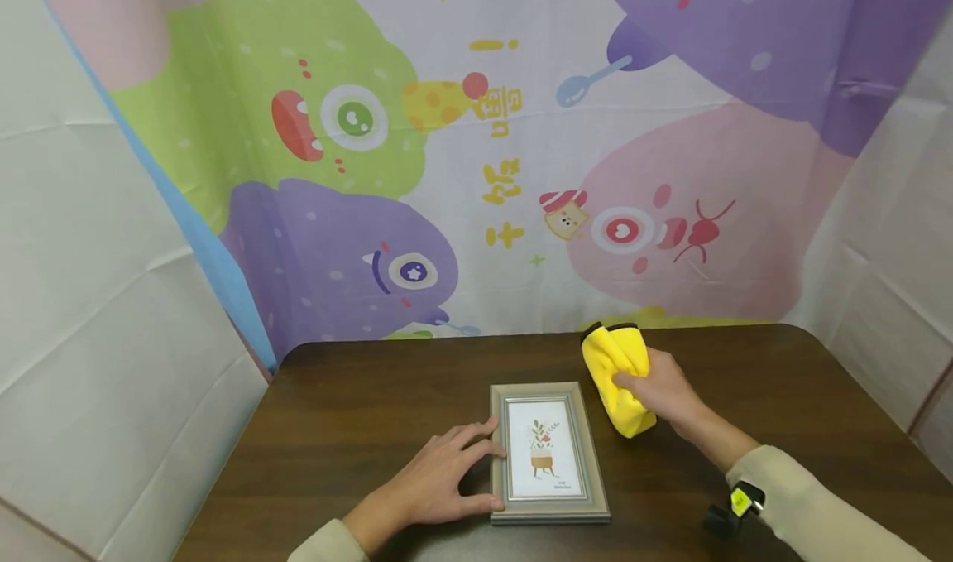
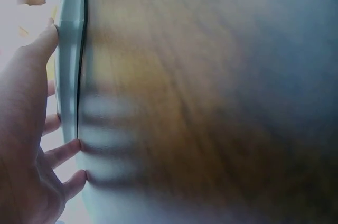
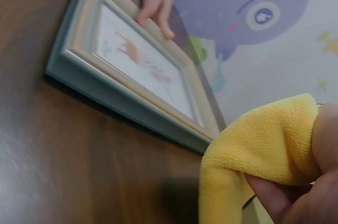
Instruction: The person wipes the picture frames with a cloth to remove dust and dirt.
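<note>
On the brown table lies a picture frame (image 1: 551, 510) with a beige and grey border, face up, around a picture of a potted plant. My left hand (image 1: 444, 477) rests at its left side, thumb and fingertips touching the border. The left wrist view shows that hand's extended thumb and spread fingers along the frame's side (image 2: 71, 60). To the right of the frame my right hand (image 1: 666, 388) grips a folded yellow cloth (image 1: 618, 380) with dark edging. In the right wrist view the cloth (image 3: 264, 139) is bunched between thumb and fingers, nearer the camera than the frame.
The dark wood table (image 1: 357, 396) has rounded far corners. Behind it hangs a curtain (image 1: 506, 281) printed with cartoon monsters, and pale fabric panels (image 1: 112, 297) stand at both sides. A small dark device with a yellow-green face (image 1: 740, 502) sits at my right cuff.
</note>
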